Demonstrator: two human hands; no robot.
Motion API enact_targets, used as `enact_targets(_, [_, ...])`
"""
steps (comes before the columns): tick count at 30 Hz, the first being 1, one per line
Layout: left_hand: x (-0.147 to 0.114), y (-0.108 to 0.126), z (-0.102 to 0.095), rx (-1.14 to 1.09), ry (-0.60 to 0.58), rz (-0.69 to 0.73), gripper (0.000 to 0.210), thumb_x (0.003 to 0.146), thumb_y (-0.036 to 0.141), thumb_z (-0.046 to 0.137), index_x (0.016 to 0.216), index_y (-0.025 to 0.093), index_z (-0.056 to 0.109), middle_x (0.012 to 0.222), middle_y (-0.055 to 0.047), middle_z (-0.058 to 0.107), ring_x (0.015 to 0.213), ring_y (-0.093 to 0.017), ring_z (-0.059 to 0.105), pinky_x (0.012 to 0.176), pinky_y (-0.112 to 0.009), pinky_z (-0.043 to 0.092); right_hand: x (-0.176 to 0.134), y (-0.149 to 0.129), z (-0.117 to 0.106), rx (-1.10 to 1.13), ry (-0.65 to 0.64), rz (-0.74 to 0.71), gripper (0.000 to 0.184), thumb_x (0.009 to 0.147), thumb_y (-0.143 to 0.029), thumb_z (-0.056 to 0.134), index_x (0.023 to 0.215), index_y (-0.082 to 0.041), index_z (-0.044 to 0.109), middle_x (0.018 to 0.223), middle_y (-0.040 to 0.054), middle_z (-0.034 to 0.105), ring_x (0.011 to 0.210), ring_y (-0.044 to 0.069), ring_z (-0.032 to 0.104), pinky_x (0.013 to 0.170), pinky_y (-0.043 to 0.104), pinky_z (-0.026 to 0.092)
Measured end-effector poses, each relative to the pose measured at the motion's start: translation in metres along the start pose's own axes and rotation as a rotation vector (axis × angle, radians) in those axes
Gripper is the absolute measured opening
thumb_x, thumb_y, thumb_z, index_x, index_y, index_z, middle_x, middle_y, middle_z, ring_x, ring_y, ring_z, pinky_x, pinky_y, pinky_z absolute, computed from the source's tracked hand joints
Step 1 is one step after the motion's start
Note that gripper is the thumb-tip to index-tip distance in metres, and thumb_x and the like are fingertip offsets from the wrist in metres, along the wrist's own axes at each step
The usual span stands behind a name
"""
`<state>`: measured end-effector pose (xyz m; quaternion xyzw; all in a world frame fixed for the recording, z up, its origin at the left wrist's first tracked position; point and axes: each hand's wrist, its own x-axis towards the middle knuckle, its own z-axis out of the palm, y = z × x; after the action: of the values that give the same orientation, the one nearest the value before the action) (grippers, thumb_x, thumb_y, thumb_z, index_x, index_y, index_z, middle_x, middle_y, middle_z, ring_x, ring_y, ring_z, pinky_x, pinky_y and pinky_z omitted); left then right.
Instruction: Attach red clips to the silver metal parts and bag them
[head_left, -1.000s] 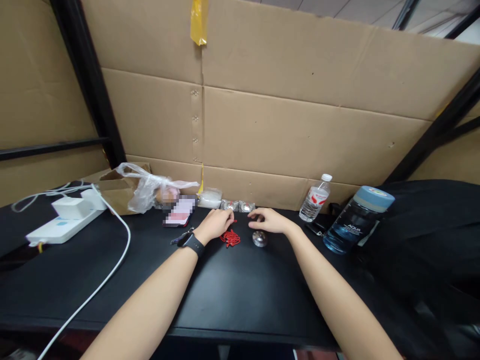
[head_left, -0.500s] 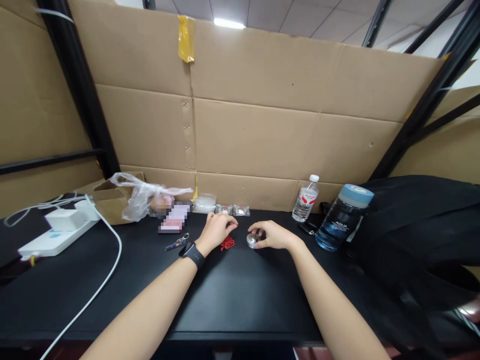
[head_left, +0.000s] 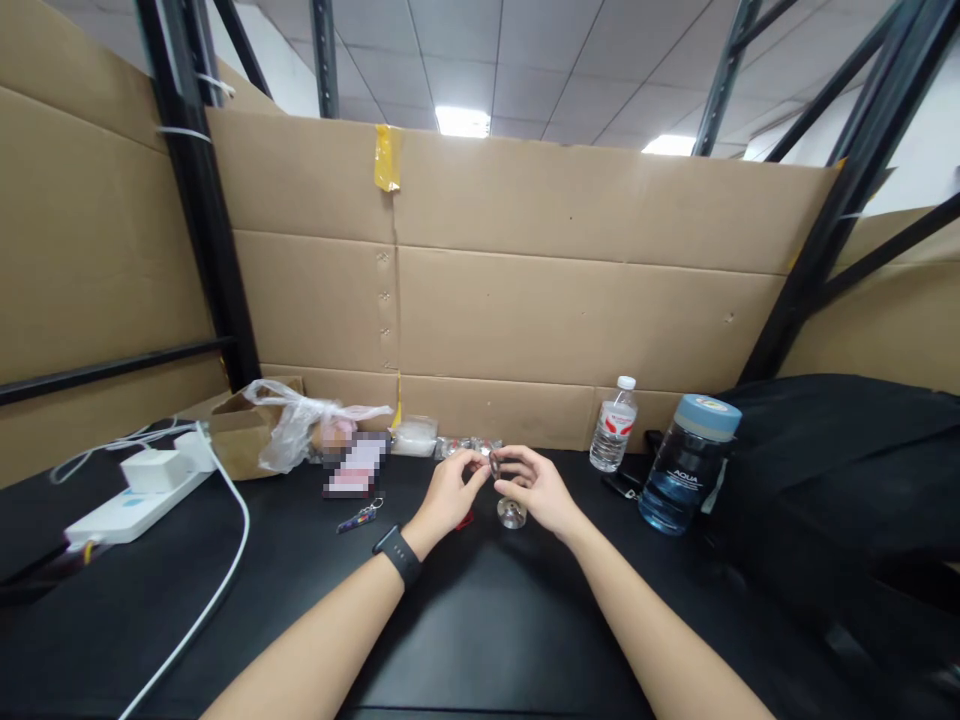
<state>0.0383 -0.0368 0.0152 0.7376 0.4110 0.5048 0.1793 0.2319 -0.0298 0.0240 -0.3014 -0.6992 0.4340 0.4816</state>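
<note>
My right hand (head_left: pixel 544 490) grips a small round metal piece (head_left: pixel 494 464), seen nearly edge-on, between thumb and fingers. Just left of it, my left hand (head_left: pixel 454 490) is closed in a pinch, its fingertips close to that piece. Whatever the left fingers hold is too small to make out. Below the right hand, a shiny round metal container (head_left: pixel 512 513) rests on the black table, with small dark spots on its upper face. Red cord (head_left: pixel 466 520) lies by the left hand, partly hidden under it.
A keychain (head_left: pixel 358 516) and a pixelated flat item (head_left: pixel 356 465) lie left. Small clear packets (head_left: pixel 454 447) sit behind the hands. At right stand a water bottle (head_left: pixel 613 425), a blue-lidded bottle (head_left: pixel 686 465) and a black bag (head_left: pixel 840 500). A white power strip (head_left: pixel 135 500) is far left.
My right hand has lifted the round metal piece off the container, which stays on the table. Both hands have come together. The view has tilted upward.
</note>
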Motion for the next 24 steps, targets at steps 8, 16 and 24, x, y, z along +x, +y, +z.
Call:
enact_targets(8, [-0.005, 0.004, 0.002, 0.063, 0.087, 0.023, 0.01, 0.091, 0.025, 0.06, 0.09, 0.023, 0.069, 0.103, -0.005, 0.065, 0.103, -0.021, 0.062, 0.095, -0.034, 0.048, -0.005, 0.001, 0.017, 0.076, 0.058, 0.046, 0.041, 0.071, -0.034, 0.085, 0.106, -0.025, 0.066, 0.114, 0.0089, 0.072, 0.102, 0.028, 0.072, 0.075, 0.037, 0.062])
enact_targets(16, [-0.006, 0.006, -0.001, 0.214, 0.103, -0.03, 0.007, 0.089, 0.027, 0.067, 0.088, 0.025, 0.074, 0.109, -0.005, 0.062, 0.112, -0.024, 0.057, 0.102, -0.042, 0.042, -0.002, 0.009, 0.014, 0.007, 0.107, 0.028, 0.028, 0.078, -0.046, 0.078, 0.091, -0.021, 0.072, 0.107, 0.009, 0.074, 0.101, 0.026, 0.071, 0.092, 0.041, 0.056])
enact_targets(24, [-0.007, 0.007, 0.0, 0.253, 0.101, 0.014, 0.005, 0.086, 0.026, 0.072, 0.086, 0.025, 0.076, 0.11, -0.005, 0.062, 0.114, -0.025, 0.055, 0.1, -0.043, 0.04, -0.002, 0.006, 0.006, -0.343, 0.095, -0.101, 0.022, 0.089, -0.041, 0.066, 0.085, -0.02, 0.07, 0.112, 0.009, 0.064, 0.105, 0.023, 0.065, 0.079, 0.031, 0.055])
